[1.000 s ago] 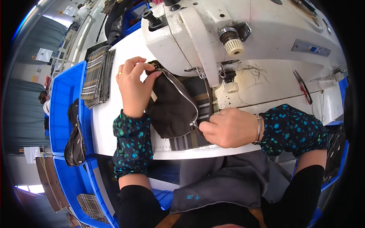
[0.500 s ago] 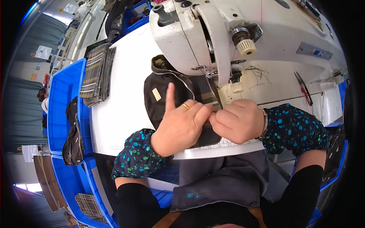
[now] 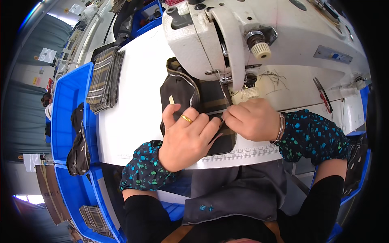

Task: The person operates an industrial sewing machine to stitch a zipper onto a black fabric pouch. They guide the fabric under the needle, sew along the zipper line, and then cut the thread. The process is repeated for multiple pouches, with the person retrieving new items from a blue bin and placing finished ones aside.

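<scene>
A dark brown fabric piece [image 3: 174, 87] with a plaid panel and a small cream tag lies on the sewing table, its far part beside the needle area of a white sewing machine [image 3: 190, 44]. A silver-toothed zipper [image 3: 191, 87] curves along it. My left hand [image 3: 186, 137], a gold ring on one finger, is curled over the near part of the piece, gripping its edge between thumb and fingers. Close beside it, my right hand [image 3: 253, 119] pinches the edge where the other zipper strip runs down from the presser foot. The fingertips hide the exact spot held.
Scissors [image 3: 323, 95] and loose thread ends [image 3: 275, 79] lie right of the needle. Stacked plaid pieces [image 3: 105, 77] stand at the table's left, beside a blue bin [image 3: 60, 121] with a dark zippered piece [image 3: 79, 150] over its edge. A printed ruler [image 3: 251, 153] follows the front edge.
The fabric piece has shifted slightly right and its zipper has bent inward. My left index finger, raised before, is now curled down. My right hand has moved slightly up.
</scene>
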`<action>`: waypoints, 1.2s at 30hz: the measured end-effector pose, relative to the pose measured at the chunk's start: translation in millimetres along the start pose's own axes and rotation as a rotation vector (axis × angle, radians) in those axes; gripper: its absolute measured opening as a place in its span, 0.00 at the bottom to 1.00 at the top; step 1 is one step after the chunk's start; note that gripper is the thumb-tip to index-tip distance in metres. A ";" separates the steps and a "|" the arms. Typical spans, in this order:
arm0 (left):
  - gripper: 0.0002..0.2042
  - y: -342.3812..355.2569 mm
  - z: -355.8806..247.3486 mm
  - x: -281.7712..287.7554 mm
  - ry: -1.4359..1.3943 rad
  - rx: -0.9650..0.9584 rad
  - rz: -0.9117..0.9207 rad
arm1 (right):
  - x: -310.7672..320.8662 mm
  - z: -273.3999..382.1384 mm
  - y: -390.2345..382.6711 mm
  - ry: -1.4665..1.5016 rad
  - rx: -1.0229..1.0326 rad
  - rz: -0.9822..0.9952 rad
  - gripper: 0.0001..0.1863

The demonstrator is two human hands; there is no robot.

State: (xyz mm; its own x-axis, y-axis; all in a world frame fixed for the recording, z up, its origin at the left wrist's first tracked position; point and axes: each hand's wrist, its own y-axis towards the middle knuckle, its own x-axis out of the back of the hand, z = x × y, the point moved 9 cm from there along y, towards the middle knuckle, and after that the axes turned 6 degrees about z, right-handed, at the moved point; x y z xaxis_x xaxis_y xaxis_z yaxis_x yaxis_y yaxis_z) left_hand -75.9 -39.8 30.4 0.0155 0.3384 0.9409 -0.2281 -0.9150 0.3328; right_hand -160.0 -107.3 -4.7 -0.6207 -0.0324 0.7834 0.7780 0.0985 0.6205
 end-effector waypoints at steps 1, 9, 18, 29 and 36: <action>0.14 -1.4 -2.3 0.6 -0.007 -0.014 0.001 | 3.4 -1.4 -0.1 -0.026 -0.020 -0.037 0.06; 0.23 -11.8 -14.6 7.1 0.176 -0.028 -0.085 | 12.0 3.6 0.3 -0.018 -0.005 -0.073 0.06; 0.12 -6.0 -16.4 -5.3 -0.059 -0.007 0.093 | 8.1 58.6 -12.1 -0.072 -0.054 0.377 0.17; 0.11 -4.9 -15.4 -32.5 -0.218 -0.029 0.214 | 5.1 79.9 -19.2 0.030 0.043 0.338 0.20; 0.11 -6.3 -19.9 -34.4 -0.262 -0.061 0.203 | 7.0 79.6 -16.2 0.012 0.059 0.333 0.19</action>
State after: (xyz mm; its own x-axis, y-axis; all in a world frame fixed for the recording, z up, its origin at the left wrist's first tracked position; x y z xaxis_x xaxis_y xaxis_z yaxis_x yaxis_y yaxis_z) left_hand -94.3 -41.3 -5.3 0.2118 0.0749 0.9744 -0.3101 -0.9404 0.1397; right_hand -184.7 -30.0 -12.2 -0.3319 -0.0005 0.9433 0.9307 0.1628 0.3276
